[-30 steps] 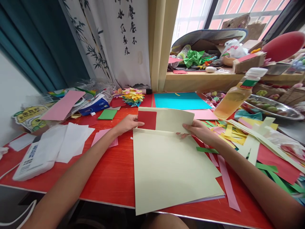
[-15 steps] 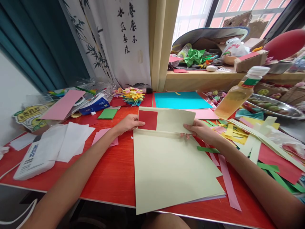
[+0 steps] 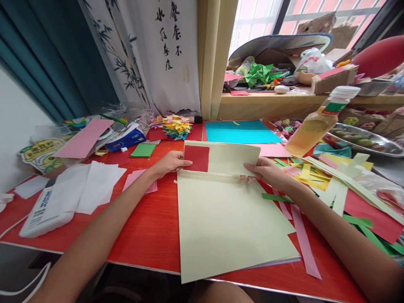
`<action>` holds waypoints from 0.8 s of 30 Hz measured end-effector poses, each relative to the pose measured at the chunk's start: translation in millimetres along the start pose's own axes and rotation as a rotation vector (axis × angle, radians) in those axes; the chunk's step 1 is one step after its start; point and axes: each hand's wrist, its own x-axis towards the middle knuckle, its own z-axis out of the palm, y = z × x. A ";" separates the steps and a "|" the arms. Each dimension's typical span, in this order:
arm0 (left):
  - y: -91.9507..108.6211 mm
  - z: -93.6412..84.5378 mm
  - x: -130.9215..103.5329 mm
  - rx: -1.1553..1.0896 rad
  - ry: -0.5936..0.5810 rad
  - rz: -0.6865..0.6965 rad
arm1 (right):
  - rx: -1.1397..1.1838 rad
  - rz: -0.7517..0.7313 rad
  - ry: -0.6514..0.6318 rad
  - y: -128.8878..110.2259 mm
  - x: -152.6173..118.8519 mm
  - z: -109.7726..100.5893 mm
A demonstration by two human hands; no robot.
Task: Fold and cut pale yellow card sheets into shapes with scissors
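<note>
A pale green strip of paper (image 3: 233,159) is stretched between my two hands, above the top edge of a large pale green sheet (image 3: 233,227). Against the strip's left end lies a red paper square (image 3: 199,159). My left hand (image 3: 173,162) pinches that end, its thumb on the red square and its fingers hidden behind. At the right end my right hand (image 3: 263,169) grips the strip, thumb in front, fingertips showing below the lower edge. The large sheet rests on more paper on the red table (image 3: 151,227).
Pink and green paper squares (image 3: 142,150) lie left. Behind are a folded-paper cluster (image 3: 176,127) and a blue sheet (image 3: 241,132). A bottle (image 3: 312,124), loose paper strips (image 3: 341,185) and a metal dish (image 3: 369,141) stand right. White packs (image 3: 57,206) lie far left.
The view has shifted very slightly. Both hands keep the same hold on the pale green strip and the red square.
</note>
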 end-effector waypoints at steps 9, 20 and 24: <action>1.8 0.9 -0.9 -0.015 0.004 -0.003 | 0.007 0.025 0.012 -1.4 -1.7 -0.2; 25.2 3.4 -10.3 -0.105 0.116 0.118 | 0.194 -0.065 0.034 -19.5 -5.3 1.5; 43.6 15.2 -22.4 -0.209 0.185 0.167 | 0.255 -0.242 0.119 -34.6 -12.9 3.1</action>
